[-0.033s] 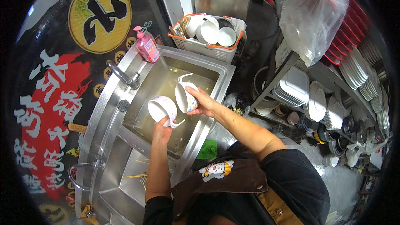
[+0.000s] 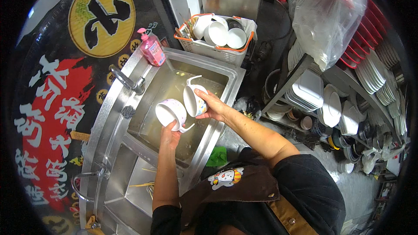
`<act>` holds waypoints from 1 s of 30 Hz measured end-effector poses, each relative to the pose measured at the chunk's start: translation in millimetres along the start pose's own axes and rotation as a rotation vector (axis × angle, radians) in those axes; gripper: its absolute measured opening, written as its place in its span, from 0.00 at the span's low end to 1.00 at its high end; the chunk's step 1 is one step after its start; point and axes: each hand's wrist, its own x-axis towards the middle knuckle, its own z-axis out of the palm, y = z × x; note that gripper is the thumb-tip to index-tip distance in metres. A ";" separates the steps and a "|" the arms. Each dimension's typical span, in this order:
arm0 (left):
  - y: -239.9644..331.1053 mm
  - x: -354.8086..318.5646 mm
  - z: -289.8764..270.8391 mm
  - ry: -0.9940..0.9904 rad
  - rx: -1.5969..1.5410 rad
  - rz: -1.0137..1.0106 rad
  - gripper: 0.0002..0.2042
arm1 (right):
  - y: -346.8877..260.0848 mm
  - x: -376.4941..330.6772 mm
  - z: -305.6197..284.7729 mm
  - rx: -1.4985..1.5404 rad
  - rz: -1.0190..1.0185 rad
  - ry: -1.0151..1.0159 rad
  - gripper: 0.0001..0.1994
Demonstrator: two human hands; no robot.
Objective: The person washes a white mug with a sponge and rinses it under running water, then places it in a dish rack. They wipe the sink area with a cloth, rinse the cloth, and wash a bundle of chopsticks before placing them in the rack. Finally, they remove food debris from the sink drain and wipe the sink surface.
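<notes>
Standing at the steel sink, the landmark for everything here: a double basin, its far tub holding murky water.

Behind the sink, leaning against a dark painted wall with a yellow disc. To the right of the sink, racking up plates and square white trays on metal shelves. Beyond the sink's far rim, sitting full of washed white bowls: a basket with an orange rim. On the sink's far left corner, standing upright: a pink soap bottle. On the sink's left edge, reaching over the tub: a tap.

Above the far tub, holding two white cups. Left hand gripping the left cup from below, fingers closed round its base, mouth tilted toward the wall, handle hanging down. Right hand gripping the right cup by its side, fingers wrapped round the patterned body, mouth turned left, handle pointing up. Cups nearly touching.

Doing this well, by judgement: keeping both cups over the tub so drips are falling inside, keeping them from knocking together, and tipping each mouth down fully before moving toward the basket.
</notes>
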 end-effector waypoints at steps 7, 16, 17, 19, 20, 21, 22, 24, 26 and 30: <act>-8.0 69.4 81.3 0.031 0.160 0.174 0.23 | -55.1 41.9 -43.2 0.001 0.032 -0.119 0.32; -2.8 124.0 162.4 -0.003 0.171 -0.167 0.22 | -108.4 84.3 -111.9 -0.129 -0.014 -0.230 0.38; -6.2 129.3 168.4 -0.011 0.172 -0.147 0.22 | -115.0 84.7 -116.4 -0.117 -0.020 -0.255 0.39; -9.9 142.5 160.2 -0.157 0.133 -0.202 0.22 | -117.3 92.4 -124.5 -0.131 -0.046 -0.271 0.39; -12.3 147.6 156.7 -0.232 0.109 -0.229 0.23 | -124.2 92.0 -125.0 -0.162 -0.059 -0.286 0.39; -12.5 149.2 164.4 -0.196 0.092 -0.238 0.23 | -136.6 89.2 -123.2 -0.192 -0.075 -0.299 0.38; -12.6 148.9 174.0 -0.160 0.076 -0.247 0.23 | -143.8 89.0 -123.6 -0.223 -0.091 -0.312 0.38; -13.7 153.2 182.9 -0.100 0.027 -0.232 0.24 | -150.2 95.8 -127.3 -0.336 -0.074 -0.329 0.36; -21.7 155.3 177.8 -0.040 -0.050 -0.193 0.24 | -157.6 98.5 -121.1 -0.552 -0.164 -0.334 0.35; -26.6 152.3 161.4 0.076 -0.075 -0.157 0.23 | -199.9 114.6 -125.2 -0.931 -0.293 0.111 0.24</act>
